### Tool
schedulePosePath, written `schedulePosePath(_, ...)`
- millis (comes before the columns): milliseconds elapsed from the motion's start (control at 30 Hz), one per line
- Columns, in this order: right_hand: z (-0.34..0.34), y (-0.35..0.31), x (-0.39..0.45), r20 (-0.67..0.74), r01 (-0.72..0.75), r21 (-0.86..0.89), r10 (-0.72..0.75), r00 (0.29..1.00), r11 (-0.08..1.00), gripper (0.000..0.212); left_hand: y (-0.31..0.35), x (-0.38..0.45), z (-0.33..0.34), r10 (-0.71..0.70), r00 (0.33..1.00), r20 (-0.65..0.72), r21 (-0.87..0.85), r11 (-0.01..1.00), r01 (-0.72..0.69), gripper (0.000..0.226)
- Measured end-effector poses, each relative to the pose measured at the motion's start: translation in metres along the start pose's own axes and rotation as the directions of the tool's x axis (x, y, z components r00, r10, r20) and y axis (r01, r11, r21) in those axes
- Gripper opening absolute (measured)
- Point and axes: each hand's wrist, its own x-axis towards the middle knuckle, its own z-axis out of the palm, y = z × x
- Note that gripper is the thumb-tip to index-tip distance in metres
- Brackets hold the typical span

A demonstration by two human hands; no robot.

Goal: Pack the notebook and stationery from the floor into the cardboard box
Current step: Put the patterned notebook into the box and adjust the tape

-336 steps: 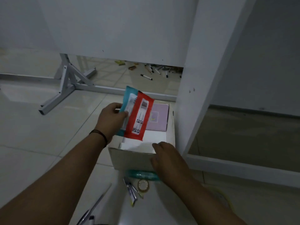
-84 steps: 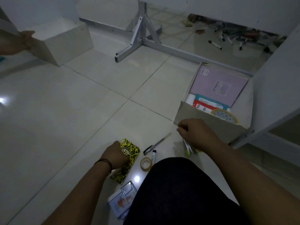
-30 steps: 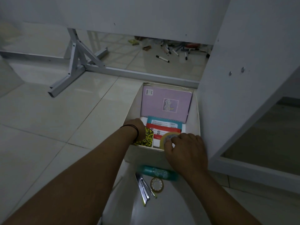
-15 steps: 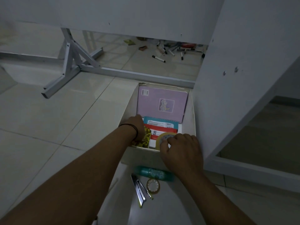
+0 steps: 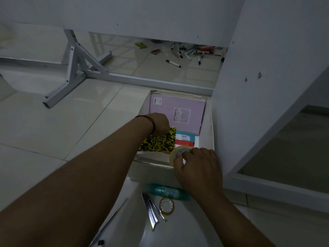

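White tiled floor [image 5: 53, 132] fills most of what I see, with a white metal stand [image 5: 74, 68] at ten o'clock and a scatter of markers [image 5: 188, 54] at twelve. Just right of centre sits the cardboard box [image 5: 154, 172], open at the top, pushed against a white panel [image 5: 258, 86] at two o'clock. Inside it, a lilac notebook [image 5: 178, 111] leans against the far wall, and a teal packet [image 5: 187, 136] and a red packet [image 5: 183, 144] lie in front of it.

My left hand [image 5: 159, 123] reaches into the box from eight o'clock and is closed on the top edge of a yellow-and-black spiral notebook [image 5: 158, 141], which lies tilted in the box's left side, beside the red packet. My right hand [image 5: 197, 166] rests over the box's near wall; its fingers [image 5: 179, 157] pinch a yellowish tape roll [image 5: 178, 152] standing at the near right corner inside.

On the floor at six o'clock, touching the box's near wall, lies a teal tube [image 5: 167, 192]. Nearer me are a small clear tape roll [image 5: 167, 205], a metal stapler [image 5: 151, 211] just left of it, and a thin pen [image 5: 112, 220] at seven o'clock.
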Motion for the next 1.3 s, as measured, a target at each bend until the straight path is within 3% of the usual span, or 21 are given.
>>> schedulePosePath(233,-0.001,0.0,0.0,0.009,0.021,0.004,-0.021,1.0,1.0,0.044,0.0,0.001,-0.003,0.006,1.0,-0.015,-0.011,1.0,-0.006,0.03)
schedulePosePath(500,-0.003,0.0,0.0,0.037,0.022,0.008,-0.022,0.999,1.0,0.051,-0.009,-0.017,0.012,-0.176,0.96,0.218,-0.165,0.963,0.214,0.034)
schedulePosePath(600,-0.004,-0.001,0.001,0.043,0.013,0.007,-0.013,0.999,1.0,0.048,-0.014,-0.019,0.02,-0.155,0.966,0.205,-0.088,0.98,0.176,0.034)
schedulePosePath(700,-0.007,-0.002,0.0,0.068,-0.003,0.02,0.002,0.998,1.0,0.051,-0.016,-0.02,0.036,-0.139,0.962,0.234,0.115,0.987,0.114,0.039)
schedulePosePath(800,-0.008,-0.003,0.0,0.079,-0.015,0.033,0.012,0.997,0.999,0.054,-0.016,-0.014,0.049,-0.13,0.976,0.175,0.266,0.96,0.08,0.061)
schedulePosePath(967,-0.008,-0.003,0.0,0.105,-0.029,0.031,0.025,0.994,0.999,0.051,-0.006,-0.012,0.057,0.021,0.987,0.159,0.138,0.99,-0.043,0.074)
schedulePosePath(1067,-0.01,-0.004,-0.001,0.102,-0.026,0.016,0.024,0.995,1.0,0.048,-0.006,-0.009,0.058,0.049,0.981,0.19,0.058,0.996,-0.061,0.068)
schedulePosePath(1200,-0.01,-0.004,-0.001,0.12,-0.024,0.011,0.022,0.993,1.0,0.045,-0.01,-0.003,0.047,0.069,0.983,0.173,0.276,0.954,-0.115,0.088)
schedulePosePath(1300,-0.011,-0.004,-0.001,0.126,-0.014,0.015,0.012,0.992,1.0,0.044,-0.012,0.001,0.046,0.04,0.968,0.247,0.312,0.943,-0.119,0.093)
